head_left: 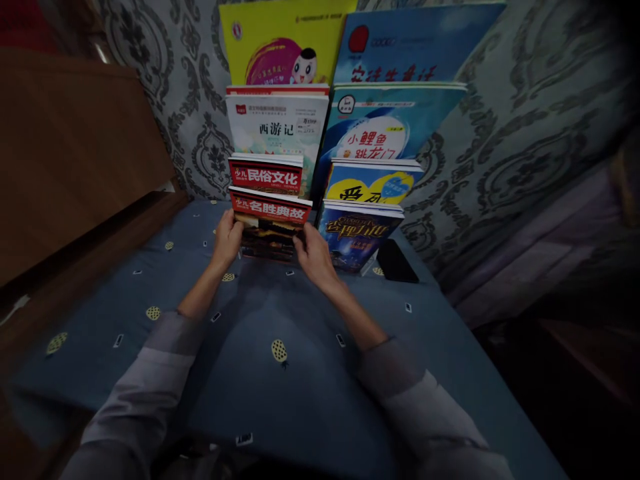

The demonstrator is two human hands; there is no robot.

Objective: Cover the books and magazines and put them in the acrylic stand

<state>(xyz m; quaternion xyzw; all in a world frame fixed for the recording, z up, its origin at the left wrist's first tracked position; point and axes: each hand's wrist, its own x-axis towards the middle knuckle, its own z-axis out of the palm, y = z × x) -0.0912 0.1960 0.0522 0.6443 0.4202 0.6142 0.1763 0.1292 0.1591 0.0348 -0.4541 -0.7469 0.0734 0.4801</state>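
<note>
A book with a red title band and a dark picture cover [270, 227] stands at the front of the left column of books. My left hand [227, 237] grips its left edge, thumb on the cover. On its right edge my right hand [314, 252] is closed too, with the fingers partly hidden. Right behind it rises another red-banded book [265, 176], then a pale book [275, 123] and a tall yellow book [285, 40]. Beside my right hand stands a dark blue book [357, 233], front of the right column.
Behind that blue book are a blue and yellow book [373, 183], a teal book [395, 120] and a tall blue book [415, 43]. A black flat object [397, 261] lies at their right. A blue pineapple-print cloth [250, 373] covers the table; patterned wallpaper [190, 87] stands behind.
</note>
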